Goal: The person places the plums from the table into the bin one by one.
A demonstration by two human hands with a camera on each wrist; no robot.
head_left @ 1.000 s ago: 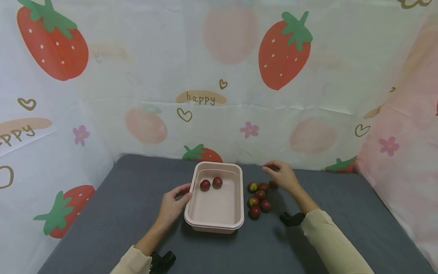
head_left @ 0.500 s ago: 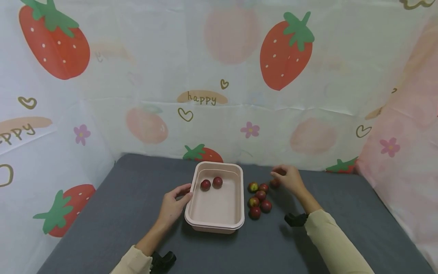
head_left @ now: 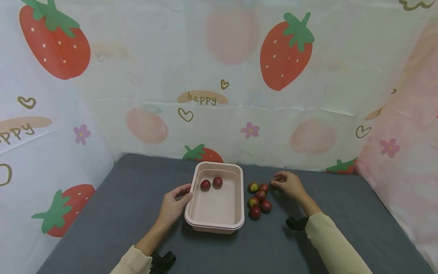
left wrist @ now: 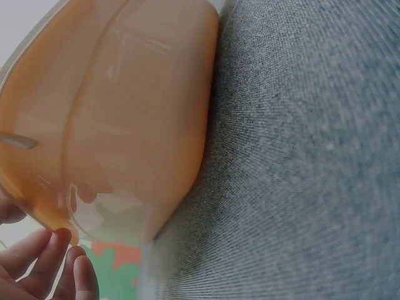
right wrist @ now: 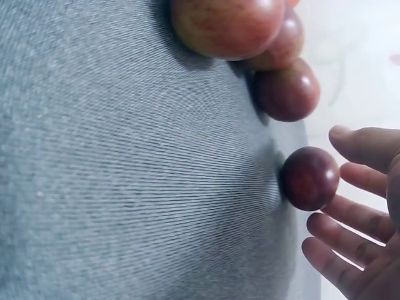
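In the head view, a pale pink plastic box (head_left: 215, 211) sits on the table with two dark red plums (head_left: 217, 182) inside. My left hand (head_left: 173, 202) holds its left edge, the thumb at the rim; the left wrist view has the fingertips (left wrist: 61, 234) against the box's outer wall. My right hand (head_left: 290, 185) is by a single dark plum (right wrist: 310, 179) at the far end of the loose fruit. Seen from the right wrist, its fingers are spread around that plum, the thumb (right wrist: 362, 145) apart from it. From above, the hand mostly hides this plum.
Several red and yellow-red plums (head_left: 261, 195) lie in a cluster just right of the box. Grey cloth (head_left: 150, 171) covers the table, and a strawberry-printed curtain (head_left: 236, 114) rises along its back edge and both sides. A black wrist camera mount (head_left: 296, 223) sits at the right cuff.
The right hand has shifted right, then lowered toward the far plum, which it now mostly covers in the head view. The left hand, the box and the two plums inside have stayed in place.
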